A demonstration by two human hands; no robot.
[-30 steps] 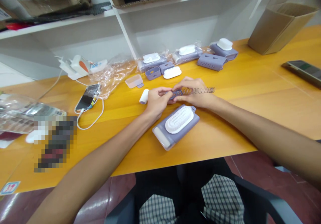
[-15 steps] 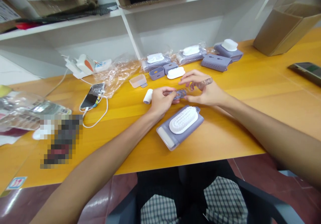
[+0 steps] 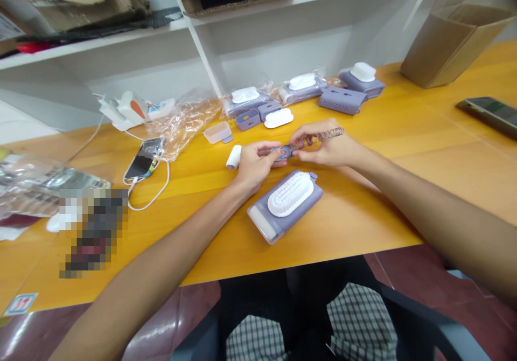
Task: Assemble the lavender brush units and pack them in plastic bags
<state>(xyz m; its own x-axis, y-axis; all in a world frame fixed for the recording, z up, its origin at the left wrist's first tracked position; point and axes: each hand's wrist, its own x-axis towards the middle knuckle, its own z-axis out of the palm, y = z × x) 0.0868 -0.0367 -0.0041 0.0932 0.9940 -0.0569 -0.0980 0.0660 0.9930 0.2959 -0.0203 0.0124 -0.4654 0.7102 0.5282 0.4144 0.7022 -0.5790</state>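
Over the yellow table (image 3: 355, 215), hands (image 3: 254, 166) (image 3: 338, 150) grip a purple part (image 3: 286, 152) and a spring (image 3: 324, 134) pointing lengthwise rightward.

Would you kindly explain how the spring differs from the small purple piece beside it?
The spring is thin coiled wire; the purple piece has broader surfaces. The spring reaches longer than the visible part of the purple piece. The spring is in the right hand; the purple piece is in the left hand. Both are held.
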